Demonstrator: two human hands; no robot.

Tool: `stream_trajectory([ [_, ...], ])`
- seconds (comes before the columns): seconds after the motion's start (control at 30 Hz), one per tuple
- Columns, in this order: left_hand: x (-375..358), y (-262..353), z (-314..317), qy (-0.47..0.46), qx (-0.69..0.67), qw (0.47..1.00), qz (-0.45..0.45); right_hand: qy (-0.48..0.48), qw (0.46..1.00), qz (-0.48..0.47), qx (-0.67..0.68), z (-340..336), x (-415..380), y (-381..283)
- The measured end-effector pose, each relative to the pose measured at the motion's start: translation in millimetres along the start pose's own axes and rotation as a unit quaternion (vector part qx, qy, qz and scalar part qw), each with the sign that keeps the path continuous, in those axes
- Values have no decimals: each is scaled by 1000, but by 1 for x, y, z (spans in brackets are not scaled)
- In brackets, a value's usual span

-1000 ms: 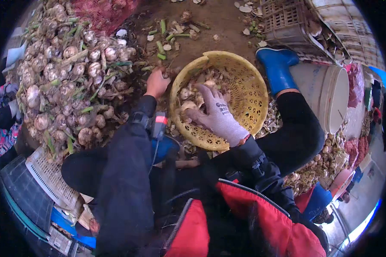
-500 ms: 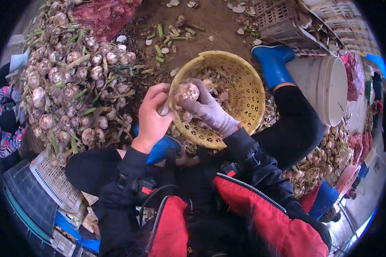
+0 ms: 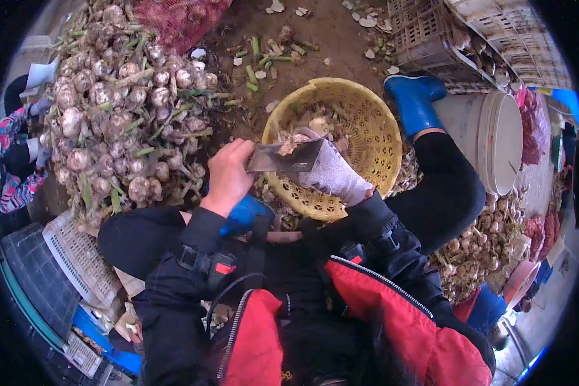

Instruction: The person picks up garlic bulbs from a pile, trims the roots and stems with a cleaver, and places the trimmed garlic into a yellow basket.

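The bare left hand [image 3: 228,175] is gripping a flat knife [image 3: 283,156] by its handle, fingers wrapped tight, the blade reaching rightward. The gloved right hand [image 3: 331,172] is closing on a garlic bulb [image 3: 294,141] — the bulb is sitting just above the blade, touching it. Both are hovering over the near rim of the yellow basket [image 3: 373,132]. Farther left, a garlic pile [image 3: 119,122] is heaping up — beyond it, a red mesh sack [image 3: 174,16].

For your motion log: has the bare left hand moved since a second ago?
Yes. The left hand has come back from the ground near the garlic pile to the yellow basket rim.
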State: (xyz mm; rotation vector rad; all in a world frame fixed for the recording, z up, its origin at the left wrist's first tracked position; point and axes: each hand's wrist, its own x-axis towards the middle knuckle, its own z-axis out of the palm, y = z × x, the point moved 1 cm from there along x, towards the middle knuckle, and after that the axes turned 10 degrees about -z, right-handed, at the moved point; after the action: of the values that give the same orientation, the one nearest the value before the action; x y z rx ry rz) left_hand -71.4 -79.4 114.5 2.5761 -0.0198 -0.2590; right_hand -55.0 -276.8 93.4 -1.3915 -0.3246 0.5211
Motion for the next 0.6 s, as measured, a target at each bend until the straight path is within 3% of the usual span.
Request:
stream_trajectory([
  [0.03,2,0,2,0,1,1000,2,1,1000,-2,0,0,2,-6],
  [0.1,1,-2,7,36,-52,998,0,59,993,97,35,2,1,-24],
  [0.17,4,-20,11,4,-21,1000,-15,62,995,77,-13,2,-3,-34],
  [0.23,8,-53,11,-116,61,970,-204,59,994,61,-63,-1,-3,-40],
  [0.27,5,-56,10,-102,-25,953,-284,62,987,-9,-149,-6,0,-42],
  [0.3,0,-56,13,-112,-21,953,-280,69,969,-70,-228,-4,-2,-42],
  [0.33,-1,-22,0,-191,-356,855,-326,52,964,-66,-253,-5,1,-30],
  [0.37,5,-1,-7,-234,-648,649,-323,49,963,-71,-254,-2,6,-30],
  [0.4,5,-3,-2,-234,-677,635,-290,55,908,-113,-399,5,7,-33],
  [0.43,3,1,1,-234,-678,633,-291,59,829,-151,-536,10,5,-35],
  [0.47,4,5,2,-189,-598,743,-235,125,850,-116,-499,12,4,-27],
  [0.5,3,9,2,-138,-502,836,-175,123,849,-118,-500,10,5,-25],
  [0.53,-1,16,1,-134,-456,865,-161,126,983,44,-129,8,6,-20],
  [0.57,-3,21,-1,-130,-409,891,-146,106,938,198,265,10,5,-14],
  [0.6,-3,20,0,-97,-346,926,-119,82,944,205,246,12,4,-6],
])
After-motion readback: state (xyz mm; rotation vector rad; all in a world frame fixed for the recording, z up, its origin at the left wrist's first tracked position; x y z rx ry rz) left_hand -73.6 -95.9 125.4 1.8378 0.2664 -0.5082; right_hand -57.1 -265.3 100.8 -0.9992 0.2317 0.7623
